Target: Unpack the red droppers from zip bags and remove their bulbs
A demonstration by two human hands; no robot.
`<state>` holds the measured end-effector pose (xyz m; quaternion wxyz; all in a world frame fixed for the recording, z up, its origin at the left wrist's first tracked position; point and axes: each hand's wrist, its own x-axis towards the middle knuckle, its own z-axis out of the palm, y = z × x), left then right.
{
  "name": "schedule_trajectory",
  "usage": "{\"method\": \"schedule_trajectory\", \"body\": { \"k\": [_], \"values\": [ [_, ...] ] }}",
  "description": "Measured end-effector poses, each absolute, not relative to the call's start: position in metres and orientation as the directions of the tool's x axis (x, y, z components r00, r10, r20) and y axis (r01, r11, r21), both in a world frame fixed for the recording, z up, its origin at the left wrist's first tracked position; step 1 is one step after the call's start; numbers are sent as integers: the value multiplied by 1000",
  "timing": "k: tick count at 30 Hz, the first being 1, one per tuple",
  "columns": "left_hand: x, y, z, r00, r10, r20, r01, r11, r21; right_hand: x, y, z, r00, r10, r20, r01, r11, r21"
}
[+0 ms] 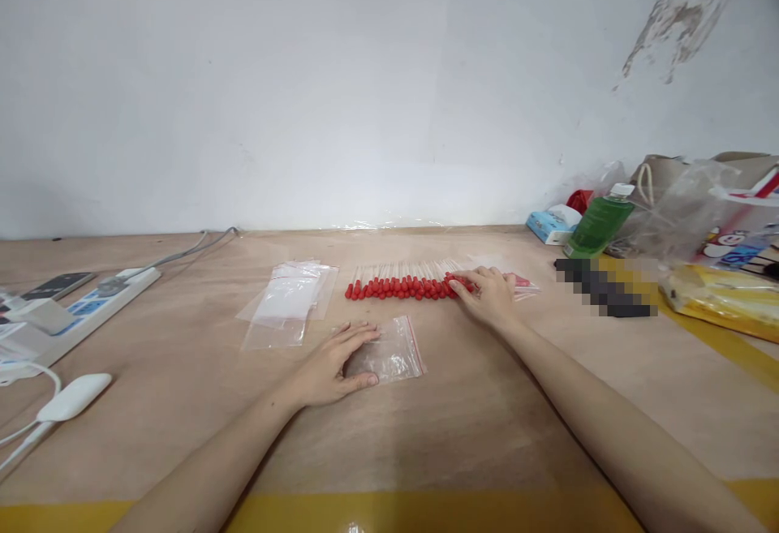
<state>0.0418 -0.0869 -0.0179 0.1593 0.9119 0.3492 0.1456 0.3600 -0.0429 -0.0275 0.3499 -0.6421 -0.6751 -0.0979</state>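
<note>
A row of thin clear droppers with red bulb ends (395, 285) lies across the middle of the wooden table. My right hand (488, 294) rests on the right end of that row, fingers curled over a few of the red ends. My left hand (332, 367) lies flat and spread on the table, its fingers on the left part of a small clear zip bag with a red seal strip (393, 357). A loose stack of the same clear bags (289, 302) sits to the left of the droppers.
A white power strip (91, 306) with plugs and a phone is at the far left, a white adapter (73, 397) in front of it. At the right stand a green bottle (600, 225), a tissue pack (548, 225), plastic bags and yellow packaging (724, 298). A white wall runs behind.
</note>
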Motion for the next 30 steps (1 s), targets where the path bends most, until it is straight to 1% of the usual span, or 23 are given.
{"method": "schedule_trajectory", "body": {
  "k": [2, 5, 9, 11, 12, 13, 15, 17, 18, 19, 21, 22, 25, 27, 28, 30],
  "values": [
    [42, -87, -18, 711, 687, 148, 597, -701, 390, 359, -43, -28, 79, 809, 583, 938, 138, -318],
    [41, -87, -19, 717, 682, 143, 592, -705, 391, 361, -43, -29, 159, 807, 569, 937, 58, -345],
    [41, -86, -19, 730, 668, 144, 578, -716, 391, 361, -42, -31, 269, 755, 598, 925, -31, -378],
    [42, -86, -19, 732, 667, 138, 581, -718, 384, 358, -44, -30, 276, 718, 639, 927, -23, -374],
    [42, -86, -18, 733, 667, 132, 585, -718, 377, 355, -46, -29, 250, 707, 661, 932, 11, -364],
    [42, -86, -18, 734, 667, 125, 590, -718, 368, 351, -49, -27, 192, 710, 677, 935, 77, -346],
    [42, -86, -18, 738, 666, 105, 601, -720, 346, 339, -58, -23, -5, 740, 673, 910, 283, -305],
    [42, -86, -18, 741, 666, 85, 611, -721, 327, 323, -70, -19, -214, 767, 604, 834, 466, -296],
    [42, -86, -18, 741, 667, 80, 614, -721, 322, 314, -76, -18, -263, 791, 553, 812, 491, -315],
    [42, -86, -18, 741, 667, 78, 615, -721, 320, 305, -81, -18, -265, 828, 494, 810, 469, -351],
    [41, -86, -18, 741, 667, 81, 613, -720, 326, 291, -88, -21, -233, 894, 383, 806, 398, -438],
    [41, -87, -18, 741, 666, 84, 610, -719, 333, 286, -90, -24, -191, 917, 350, 817, 346, -462],
    [42, -88, -17, 732, 674, 97, 597, -704, 385, 280, -92, -32, -117, 945, 305, 844, 257, -471],
    [42, -87, -18, 677, 723, 134, 596, -646, 476, 281, -91, -33, -132, 942, 308, 839, 271, -471],
    [42, -86, -19, 618, 770, 160, 600, -594, 537, 282, -89, -31, -139, 935, 328, 831, 290, -475],
    [40, -81, -24, 444, 872, 208, 613, -464, 640, 288, -84, -25, -121, 904, 410, 816, 326, -478]
  ]
}}
